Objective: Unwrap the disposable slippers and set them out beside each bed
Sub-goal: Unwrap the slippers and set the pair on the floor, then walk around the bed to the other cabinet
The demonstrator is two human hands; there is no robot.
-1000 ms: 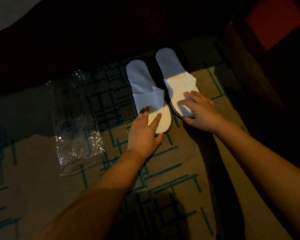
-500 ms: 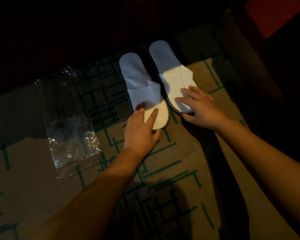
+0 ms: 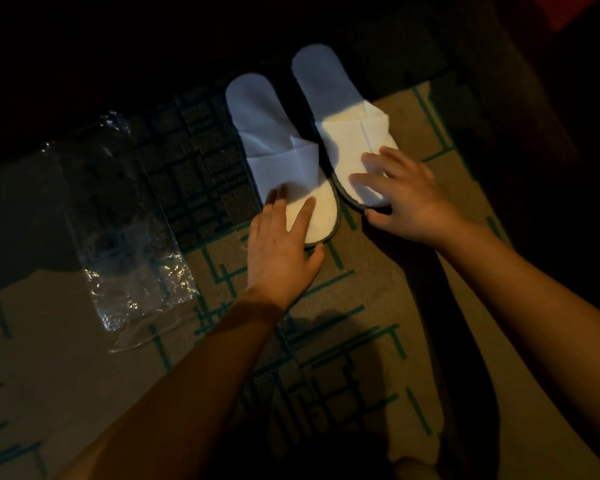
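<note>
Two white disposable slippers lie flat, side by side, on the patterned carpet, heels pointing into the dark. My left hand [image 3: 282, 247] rests with fingers spread on the toe end of the left slipper [image 3: 274, 140]. My right hand [image 3: 400, 199] lies with fingers spread on the toe end of the right slipper [image 3: 340, 109]. Neither hand grips anything. The empty clear plastic wrapper [image 3: 132, 244] lies crumpled on the carpet to the left of the slippers.
The tan carpet [image 3: 361, 341] has green line patterns and is partly in shadow. A dark bed base [image 3: 153, 46] fills the top. Dark furniture [image 3: 551, 116] stands at the right, with a red patch at the top right corner.
Both hands stay on the toe ends of the slippers with only slight finger shifts. The view has drifted a little; the slippers and wrapper lie where they were.
</note>
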